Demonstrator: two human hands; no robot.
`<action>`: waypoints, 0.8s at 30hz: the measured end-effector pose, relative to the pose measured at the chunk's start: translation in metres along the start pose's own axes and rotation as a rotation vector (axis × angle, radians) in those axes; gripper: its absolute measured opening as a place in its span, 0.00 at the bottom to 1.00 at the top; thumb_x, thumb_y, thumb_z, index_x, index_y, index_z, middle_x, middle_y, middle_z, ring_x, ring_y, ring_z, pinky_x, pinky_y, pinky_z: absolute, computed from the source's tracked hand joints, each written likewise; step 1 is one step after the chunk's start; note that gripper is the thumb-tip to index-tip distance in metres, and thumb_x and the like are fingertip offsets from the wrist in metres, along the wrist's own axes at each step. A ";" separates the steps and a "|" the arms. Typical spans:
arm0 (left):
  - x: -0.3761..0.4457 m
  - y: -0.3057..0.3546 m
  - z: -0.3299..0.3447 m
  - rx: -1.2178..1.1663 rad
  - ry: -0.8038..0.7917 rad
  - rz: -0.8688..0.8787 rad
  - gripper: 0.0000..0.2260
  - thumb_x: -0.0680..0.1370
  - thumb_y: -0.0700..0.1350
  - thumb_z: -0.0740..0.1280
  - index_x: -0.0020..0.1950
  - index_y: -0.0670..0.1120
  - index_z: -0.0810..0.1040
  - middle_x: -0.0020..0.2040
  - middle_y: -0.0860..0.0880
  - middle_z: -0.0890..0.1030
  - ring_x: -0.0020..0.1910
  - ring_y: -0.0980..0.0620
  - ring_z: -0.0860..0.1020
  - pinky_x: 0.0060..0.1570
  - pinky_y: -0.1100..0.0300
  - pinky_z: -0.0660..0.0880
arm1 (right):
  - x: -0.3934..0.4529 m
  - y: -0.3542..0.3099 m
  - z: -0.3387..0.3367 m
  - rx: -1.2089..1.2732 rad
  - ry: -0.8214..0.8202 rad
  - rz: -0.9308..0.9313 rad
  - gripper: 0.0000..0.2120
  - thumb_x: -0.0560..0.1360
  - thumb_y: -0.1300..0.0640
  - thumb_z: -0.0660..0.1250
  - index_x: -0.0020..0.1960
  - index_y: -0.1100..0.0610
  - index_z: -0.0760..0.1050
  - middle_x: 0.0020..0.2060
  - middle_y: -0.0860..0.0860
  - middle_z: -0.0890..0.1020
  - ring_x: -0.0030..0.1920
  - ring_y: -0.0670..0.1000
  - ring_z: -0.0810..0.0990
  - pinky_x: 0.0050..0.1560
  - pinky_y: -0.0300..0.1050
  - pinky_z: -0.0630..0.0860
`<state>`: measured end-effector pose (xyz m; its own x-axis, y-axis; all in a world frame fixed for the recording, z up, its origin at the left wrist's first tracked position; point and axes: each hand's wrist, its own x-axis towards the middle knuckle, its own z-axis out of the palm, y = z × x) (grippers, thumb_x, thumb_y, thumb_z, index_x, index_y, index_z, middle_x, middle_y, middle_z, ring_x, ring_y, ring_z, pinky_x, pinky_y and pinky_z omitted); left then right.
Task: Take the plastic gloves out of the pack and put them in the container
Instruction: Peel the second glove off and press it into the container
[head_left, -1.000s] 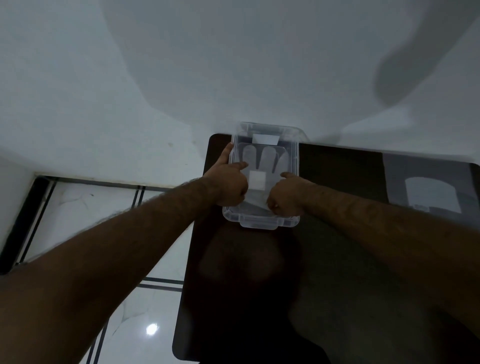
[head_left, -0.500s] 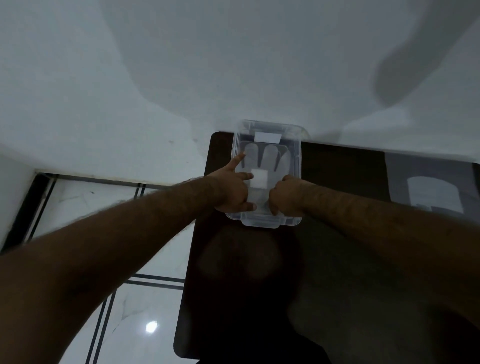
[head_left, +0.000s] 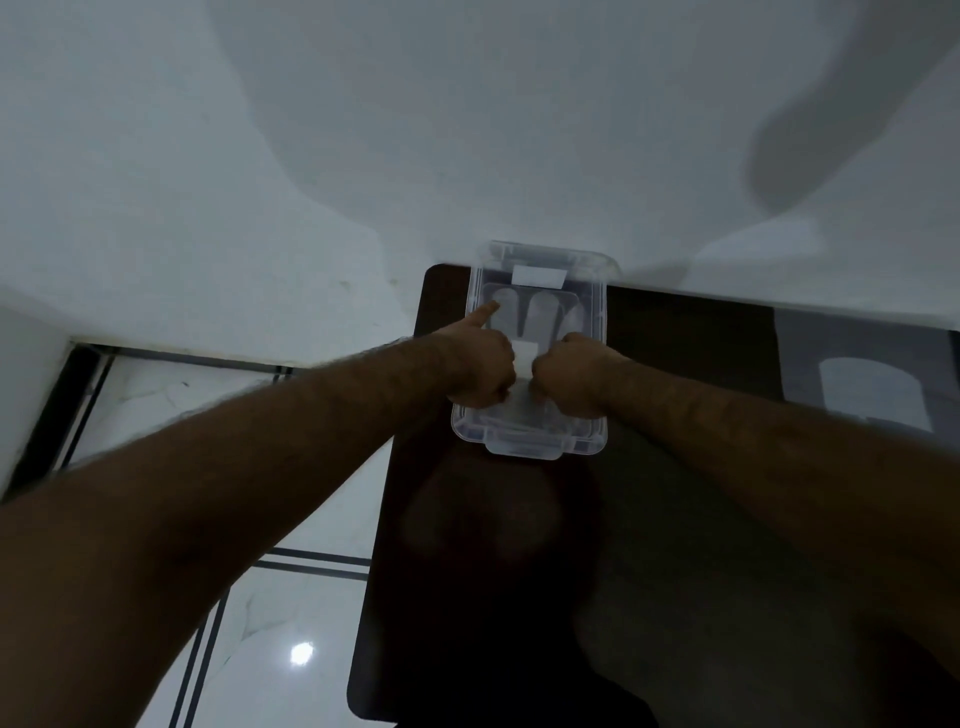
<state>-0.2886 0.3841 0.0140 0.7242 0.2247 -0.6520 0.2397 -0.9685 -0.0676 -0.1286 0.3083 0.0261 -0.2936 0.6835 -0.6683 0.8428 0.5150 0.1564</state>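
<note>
Between curled fingers (head_left: 498, 389): gloves (head_left: 524, 358).

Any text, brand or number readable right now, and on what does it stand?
None can be read.
White label on the far end of the clear container: looks blank or too blurred.
White patch between the left hand and right hand: no legible print.
</note>
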 end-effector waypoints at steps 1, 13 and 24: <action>0.001 -0.003 -0.003 0.017 0.018 -0.019 0.18 0.87 0.58 0.59 0.70 0.53 0.80 0.67 0.49 0.82 0.77 0.46 0.73 0.79 0.28 0.38 | 0.002 0.004 0.001 -0.016 0.050 0.011 0.15 0.84 0.50 0.65 0.70 0.51 0.78 0.61 0.53 0.83 0.61 0.56 0.82 0.71 0.57 0.74; 0.014 -0.009 -0.009 0.076 -0.044 -0.098 0.12 0.85 0.55 0.64 0.63 0.53 0.82 0.62 0.50 0.85 0.74 0.45 0.76 0.80 0.29 0.37 | 0.016 0.015 0.006 0.016 0.024 0.060 0.17 0.82 0.48 0.66 0.70 0.49 0.76 0.64 0.55 0.79 0.64 0.58 0.79 0.75 0.65 0.68; -0.026 0.025 -0.049 -0.134 0.346 -0.379 0.20 0.88 0.58 0.54 0.62 0.52 0.83 0.62 0.49 0.85 0.74 0.45 0.76 0.79 0.24 0.40 | -0.063 0.046 0.004 0.229 0.475 0.259 0.15 0.83 0.49 0.60 0.67 0.47 0.79 0.64 0.49 0.83 0.69 0.54 0.78 0.82 0.64 0.49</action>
<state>-0.2693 0.3592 0.0665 0.7366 0.6002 -0.3118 0.5898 -0.7956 -0.1383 -0.0695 0.2863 0.0724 -0.1903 0.9563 -0.2221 0.9745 0.2113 0.0749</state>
